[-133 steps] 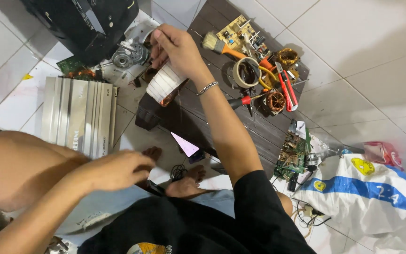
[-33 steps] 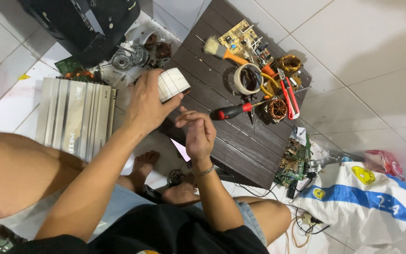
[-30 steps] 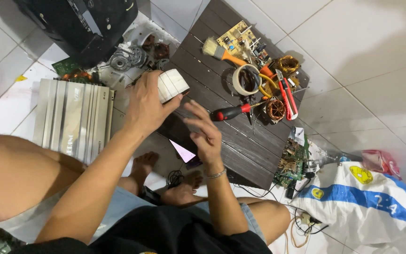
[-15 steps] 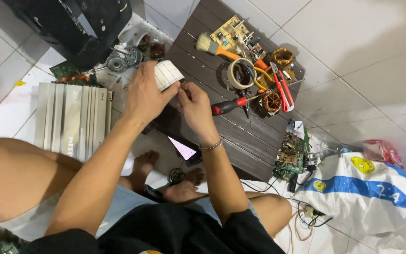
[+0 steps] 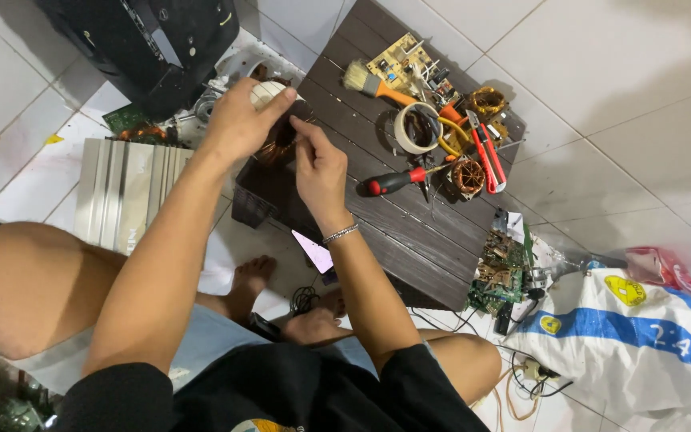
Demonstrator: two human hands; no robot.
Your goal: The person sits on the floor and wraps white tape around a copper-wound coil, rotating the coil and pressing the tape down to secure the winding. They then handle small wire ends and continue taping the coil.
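Lifted white-capped copper coil [image 5: 269, 120], now hand-hidden

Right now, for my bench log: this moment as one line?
left hand: grips white coil | right hand: fingertips at its copper winding | dark board: screwdriver, brush, tape roll
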